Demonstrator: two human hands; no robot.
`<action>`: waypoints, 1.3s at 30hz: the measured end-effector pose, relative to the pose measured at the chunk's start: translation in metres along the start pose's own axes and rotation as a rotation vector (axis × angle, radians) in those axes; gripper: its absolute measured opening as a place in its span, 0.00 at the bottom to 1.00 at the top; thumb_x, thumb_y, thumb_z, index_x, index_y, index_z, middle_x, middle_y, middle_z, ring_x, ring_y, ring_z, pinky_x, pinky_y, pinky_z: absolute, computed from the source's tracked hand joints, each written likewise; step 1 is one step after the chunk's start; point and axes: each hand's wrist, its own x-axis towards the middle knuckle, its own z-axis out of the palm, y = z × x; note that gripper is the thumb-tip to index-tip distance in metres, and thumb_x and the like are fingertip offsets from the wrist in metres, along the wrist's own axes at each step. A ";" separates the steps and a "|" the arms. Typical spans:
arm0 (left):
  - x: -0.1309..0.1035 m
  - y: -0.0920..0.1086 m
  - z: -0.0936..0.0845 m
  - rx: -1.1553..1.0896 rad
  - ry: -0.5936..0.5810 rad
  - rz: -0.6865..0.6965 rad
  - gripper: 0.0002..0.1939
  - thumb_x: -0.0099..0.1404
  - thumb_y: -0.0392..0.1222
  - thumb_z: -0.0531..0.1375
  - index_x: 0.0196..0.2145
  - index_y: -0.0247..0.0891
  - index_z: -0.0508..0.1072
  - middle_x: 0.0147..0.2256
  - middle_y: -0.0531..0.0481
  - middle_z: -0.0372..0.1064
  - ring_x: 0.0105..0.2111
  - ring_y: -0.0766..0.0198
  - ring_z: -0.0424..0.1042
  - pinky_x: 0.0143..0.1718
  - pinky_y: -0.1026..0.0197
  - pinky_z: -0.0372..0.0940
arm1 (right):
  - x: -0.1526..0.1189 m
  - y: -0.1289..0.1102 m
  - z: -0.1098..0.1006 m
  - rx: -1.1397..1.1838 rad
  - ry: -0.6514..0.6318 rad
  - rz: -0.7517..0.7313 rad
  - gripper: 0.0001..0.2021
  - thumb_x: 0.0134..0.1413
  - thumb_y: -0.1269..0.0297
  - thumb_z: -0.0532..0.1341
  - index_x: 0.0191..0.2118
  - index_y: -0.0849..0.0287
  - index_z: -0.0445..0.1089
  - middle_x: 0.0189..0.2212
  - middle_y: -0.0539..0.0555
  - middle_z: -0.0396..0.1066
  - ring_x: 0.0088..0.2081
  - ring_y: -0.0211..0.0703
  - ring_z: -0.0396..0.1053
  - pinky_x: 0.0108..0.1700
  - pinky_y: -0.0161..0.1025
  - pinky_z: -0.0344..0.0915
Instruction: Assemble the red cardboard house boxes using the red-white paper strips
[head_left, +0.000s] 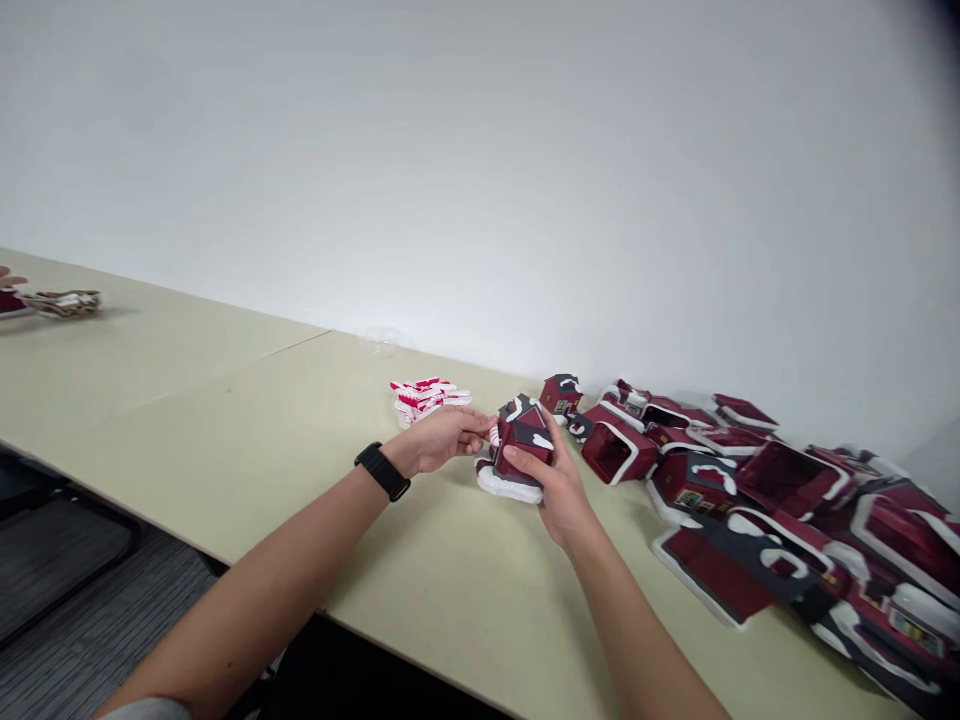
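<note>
My right hand point(561, 492) grips a small dark-red toy house point(517, 458) with a grey roof and white snow trim, thumb across its near side. The house is tilted over the table. At its left side, my left hand point(448, 438) pinches a small red-and-white striped candy cane point(494, 434) against or very close to the wall; whether they touch I cannot tell. Just behind my left hand lies a heap of red-and-white striped pieces point(427, 398). Another little house point(561, 396) stands beyond my right hand.
A large pile of similar houses point(780, 475) covers the table's right side, several tipped with open bottoms showing. Clear plastic point(382, 342) lies near the wall. At the far left, another person's hand point(10, 277) is beside a brown-and-white bundle point(67, 302). The pale table point(247, 450) meets the wall.
</note>
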 end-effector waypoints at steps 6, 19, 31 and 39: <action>0.000 0.001 0.000 0.018 -0.024 0.000 0.21 0.50 0.52 0.74 0.29 0.34 0.73 0.28 0.55 0.66 0.23 0.75 0.57 0.28 0.65 0.51 | 0.001 -0.001 0.000 -0.021 0.010 -0.005 0.47 0.32 0.63 0.79 0.63 0.44 0.66 0.50 0.51 0.77 0.49 0.51 0.75 0.49 0.45 0.72; -0.004 0.005 0.006 -0.071 -0.015 -0.071 0.17 0.52 0.47 0.74 0.29 0.33 0.74 0.26 0.55 0.68 0.22 0.76 0.58 0.26 0.67 0.52 | 0.000 -0.003 -0.001 -0.090 -0.030 -0.050 0.46 0.34 0.61 0.79 0.63 0.43 0.65 0.51 0.51 0.76 0.45 0.47 0.74 0.46 0.42 0.72; -0.001 0.001 0.007 -0.155 0.012 -0.090 0.13 0.58 0.43 0.72 0.29 0.32 0.74 0.27 0.55 0.69 0.21 0.78 0.59 0.24 0.70 0.55 | -0.001 -0.005 -0.001 -0.110 -0.055 -0.061 0.46 0.35 0.62 0.78 0.63 0.43 0.64 0.52 0.51 0.75 0.46 0.47 0.74 0.46 0.41 0.72; 0.002 -0.004 0.007 -0.230 -0.018 -0.114 0.11 0.62 0.41 0.69 0.30 0.32 0.72 0.27 0.55 0.67 0.20 0.79 0.59 0.23 0.73 0.55 | -0.001 -0.007 -0.002 -0.183 -0.106 -0.113 0.45 0.38 0.62 0.78 0.65 0.45 0.62 0.54 0.52 0.74 0.48 0.48 0.74 0.48 0.42 0.72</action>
